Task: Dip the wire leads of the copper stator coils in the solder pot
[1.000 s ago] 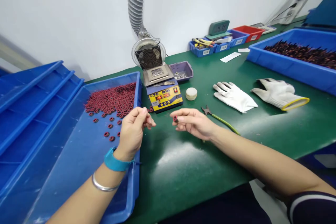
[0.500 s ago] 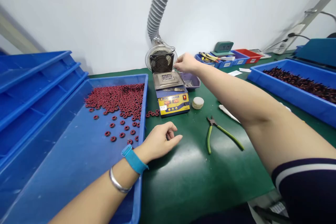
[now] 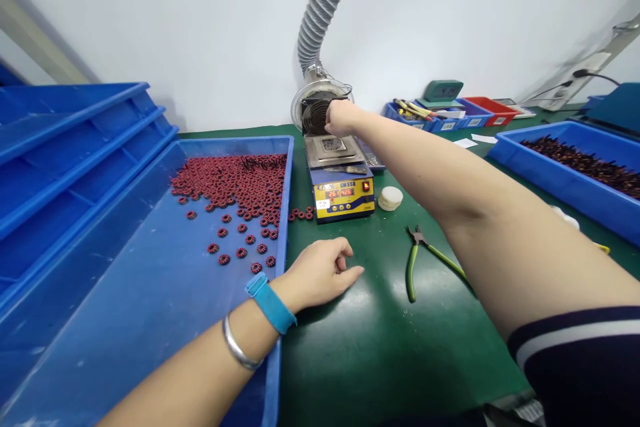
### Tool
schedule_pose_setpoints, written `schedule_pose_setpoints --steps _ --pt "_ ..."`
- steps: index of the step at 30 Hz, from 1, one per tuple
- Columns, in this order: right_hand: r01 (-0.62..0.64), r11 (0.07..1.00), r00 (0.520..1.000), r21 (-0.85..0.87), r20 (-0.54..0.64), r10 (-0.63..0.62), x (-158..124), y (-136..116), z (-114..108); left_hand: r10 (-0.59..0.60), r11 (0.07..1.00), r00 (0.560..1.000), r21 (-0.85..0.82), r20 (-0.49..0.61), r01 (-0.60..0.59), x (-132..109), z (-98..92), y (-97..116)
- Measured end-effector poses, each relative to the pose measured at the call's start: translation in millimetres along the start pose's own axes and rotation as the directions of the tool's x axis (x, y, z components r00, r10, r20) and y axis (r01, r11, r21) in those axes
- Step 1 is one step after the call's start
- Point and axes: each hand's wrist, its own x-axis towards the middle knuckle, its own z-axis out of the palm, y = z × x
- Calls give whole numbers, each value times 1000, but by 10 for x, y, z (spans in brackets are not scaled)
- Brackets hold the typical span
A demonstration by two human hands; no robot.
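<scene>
Head view: right hand [image 3: 343, 119] over the unit [image 3: 345, 203], left hand [image 3: 320, 273] at ease

The right hand is curled above the unit's plate [image 3: 317, 153], its fingertips turned away; whether they pinch a ring I cannot tell. The left hand lies loosely curled over the table [image 3: 360, 353], thumb apart from the fingers, holding nothing visible.

I judge the step in hand to be work at the plate's one framed well [image 3: 333, 145]; the next move seems to call for a steady, careful right hand there.

The rings [image 3: 230, 183] lie in one blue tray [image 3: 150, 273], left of the unit, too many to count. A short row of them sits between tray and unit, too bunched for a sure count.

Farther out: one fan [image 3: 314, 119], one hose [image 3: 325, 7], one white puck [image 3: 390, 198], one pair of pliers [image 3: 411, 273], three small blue bins [image 3: 447, 125], one red bin [image 3: 493, 108], two paper slips [image 3: 465, 143] and, far right, one tray of dark pieces [image 3: 585, 161], uncountable.
</scene>
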Motion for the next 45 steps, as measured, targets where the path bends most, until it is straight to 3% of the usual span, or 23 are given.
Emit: schedule_pose_setpoints --steps 17,23,26,31,35,37,39,42,45 --pt "14 1000 999 -17 32 -13 67 3 123 -30 998 999 48 38 28 8 -18 35" --pt "-22 994 999 106 -42 27 -32 -12 -29 -14 999 999 34 29 13 3 -17 25" --pt "-34 951 997 308 -53 53 -157 -16 -174 -1 1000 1000 -10 -3 1 9 -6 13" --pt "-83 685 996 724 35 83 -663 -46 -242 -67 953 987 -302 -143 21 63 -12 44" --pt "-23 398 999 917 8 40 -1417 -154 87 -155 782 951 -621 -269 -49 87 -85 92" --pt "76 309 997 948 -82 8 -1819 -238 328 -177 708 938 -700 -298 -89 77 -118 105" --pt "192 351 974 916 -221 43 -2148 -324 532 -176 681 937 -724 -303 -106 61 -125 111" --pt "305 565 910 767 -409 65 -2428 -415 681 -160 678 940 -726 -302 -118 45 -84 126" --pt "314 653 897 689 -441 34 -2508 -438 702 -121 711 939 -688 -322 -144 49 -94 146"
